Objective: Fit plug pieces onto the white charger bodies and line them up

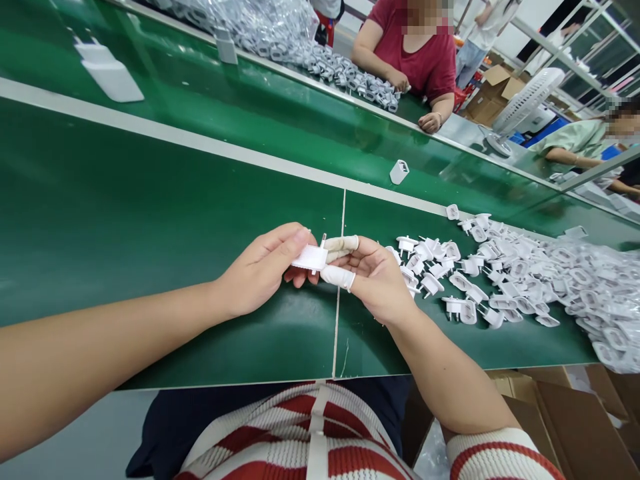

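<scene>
Beyond the counter (150,227), a white fan (531,100) stands near an open box (484,105) and a person in red (417,50). Below, at right, are more boxes (583,433).

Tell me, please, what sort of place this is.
Probably a factory assembly line: a long green workbench, a pile of white plug parts, and a co-worker in red beside another heap.

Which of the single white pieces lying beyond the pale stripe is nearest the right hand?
The small piece with a dark opening at its end; the pronged plug at upper left and the far piece at top lie farther away.
</scene>
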Demonstrator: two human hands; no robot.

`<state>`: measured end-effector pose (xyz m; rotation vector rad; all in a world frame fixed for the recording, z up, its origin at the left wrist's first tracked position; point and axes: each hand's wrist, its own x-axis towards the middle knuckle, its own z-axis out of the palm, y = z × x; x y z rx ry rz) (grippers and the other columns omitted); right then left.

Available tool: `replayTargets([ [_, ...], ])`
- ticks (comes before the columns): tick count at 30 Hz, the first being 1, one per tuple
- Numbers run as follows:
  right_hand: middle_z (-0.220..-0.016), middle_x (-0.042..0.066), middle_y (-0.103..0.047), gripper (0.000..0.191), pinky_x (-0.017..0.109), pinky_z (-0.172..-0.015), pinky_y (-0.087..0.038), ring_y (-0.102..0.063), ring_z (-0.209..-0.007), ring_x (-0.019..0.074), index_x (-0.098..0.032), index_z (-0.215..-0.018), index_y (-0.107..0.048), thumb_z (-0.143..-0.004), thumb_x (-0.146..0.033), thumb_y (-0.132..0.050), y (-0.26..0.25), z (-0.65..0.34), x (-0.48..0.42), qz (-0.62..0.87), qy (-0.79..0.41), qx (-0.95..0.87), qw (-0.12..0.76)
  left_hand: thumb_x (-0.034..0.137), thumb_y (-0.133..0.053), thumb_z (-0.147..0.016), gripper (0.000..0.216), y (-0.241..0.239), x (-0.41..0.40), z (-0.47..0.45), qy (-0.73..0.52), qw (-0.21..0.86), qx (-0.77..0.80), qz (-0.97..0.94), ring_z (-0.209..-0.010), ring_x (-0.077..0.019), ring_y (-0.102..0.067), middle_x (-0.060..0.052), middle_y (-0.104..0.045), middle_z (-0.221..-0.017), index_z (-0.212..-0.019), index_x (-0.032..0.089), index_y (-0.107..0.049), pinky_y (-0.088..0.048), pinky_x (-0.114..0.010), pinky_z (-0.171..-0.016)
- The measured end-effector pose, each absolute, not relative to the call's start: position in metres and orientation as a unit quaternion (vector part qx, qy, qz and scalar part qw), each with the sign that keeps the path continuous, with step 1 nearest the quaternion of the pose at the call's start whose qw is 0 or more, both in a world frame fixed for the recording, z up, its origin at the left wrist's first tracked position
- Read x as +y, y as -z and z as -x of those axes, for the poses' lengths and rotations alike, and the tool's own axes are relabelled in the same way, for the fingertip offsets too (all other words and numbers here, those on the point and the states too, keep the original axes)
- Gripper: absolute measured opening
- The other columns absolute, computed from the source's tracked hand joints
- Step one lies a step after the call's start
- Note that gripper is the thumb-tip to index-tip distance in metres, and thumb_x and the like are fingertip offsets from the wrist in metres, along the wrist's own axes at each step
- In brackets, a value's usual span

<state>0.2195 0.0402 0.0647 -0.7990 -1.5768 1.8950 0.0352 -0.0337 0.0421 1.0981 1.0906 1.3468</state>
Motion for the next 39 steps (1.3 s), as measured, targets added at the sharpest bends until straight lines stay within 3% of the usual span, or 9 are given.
replayTargets([
  [5,-0.09,0.0,-0.077,0.046,0.035,-0.086,-0.063,-0.074,-0.082,0.0168,-0.025,-0.099,-0.078,-0.062,-0.037,-0.102,-0.063,-0.219,0.039,0.295,-0.711,-0.579,0.27,0.054,-0.058,-0.105,0.04,-0.041,-0.037,-0.035,-0.575,0.485,0.449,-0.482,-0.061,-0.0143,-0.057,-0.002,-0.065,-0.073,-0.084,0.02,-0.064,-0.05,-0.027,-0.061],
  [11,-0.095,0.001,-0.079,0.049,0.035,-0.087,-0.063,-0.073,-0.083,0.0164,-0.024,-0.098,-0.078,-0.059,-0.037,-0.103,-0.062,-0.219,0.039,0.303,-0.694,-0.592,0.277,0.03,-0.07,-0.092,0.014,-0.042,-0.037,-0.033,-0.558,0.488,0.457,-0.492,-0.056,-0.0124,-0.057,0.001,-0.065,-0.067,-0.089,0.019,-0.061,-0.044,-0.023,-0.054],
  [17,-0.093,0.0,-0.078,0.045,0.032,-0.085,-0.063,-0.072,-0.08,0.0142,-0.024,-0.096,-0.078,-0.059,-0.032,-0.103,-0.06,-0.218,0.039,0.292,-0.694,-0.594,0.284,0.024,-0.068,-0.086,0.008,-0.043,-0.037,-0.033,-0.565,0.487,0.439,-0.5,-0.058,-0.0131,-0.059,0.001,-0.065,-0.069,-0.089,0.019,-0.062,-0.045,-0.024,-0.055],
  [28,-0.093,0.0,-0.079,0.049,0.037,-0.088,-0.065,-0.076,-0.082,0.0178,-0.025,-0.1,-0.076,-0.061,-0.039,-0.102,-0.061,-0.219,0.038,0.299,-0.703,-0.588,0.266,0.032,-0.073,-0.089,0.017,-0.04,-0.037,-0.031,-0.552,0.459,0.465,-0.519,-0.059,-0.0128,-0.057,0.0,-0.067,-0.074,-0.09,0.02,-0.061,-0.045,-0.024,-0.056],
  [33,-0.089,0.0,-0.076,0.05,0.037,-0.085,-0.064,-0.073,-0.081,0.0175,-0.023,-0.099,-0.078,-0.058,-0.04,-0.103,-0.062,-0.222,0.045,0.301,-0.704,-0.588,0.262,0.031,-0.078,-0.088,0.014,-0.041,-0.037,-0.034,-0.527,0.417,0.467,-0.575,-0.061,-0.0127,-0.057,-0.001,-0.067,-0.075,-0.092,0.019,-0.071,-0.044,-0.025,-0.059],
  [39,-0.095,0.001,-0.064,0.039,0.036,-0.086,-0.061,-0.068,-0.082,0.0156,-0.024,-0.09,-0.082,-0.066,-0.049,-0.099,-0.063,-0.227,0.052,0.326,-0.596,-0.662,0.317,0.047,-0.062,-0.093,0.037,-0.039,-0.009,-0.02,-0.498,0.51,0.451,-0.537,-0.064,-0.02,-0.062,-0.009,-0.072,-0.07,-0.093,0.015,-0.081,-0.044,-0.032,-0.064],
])
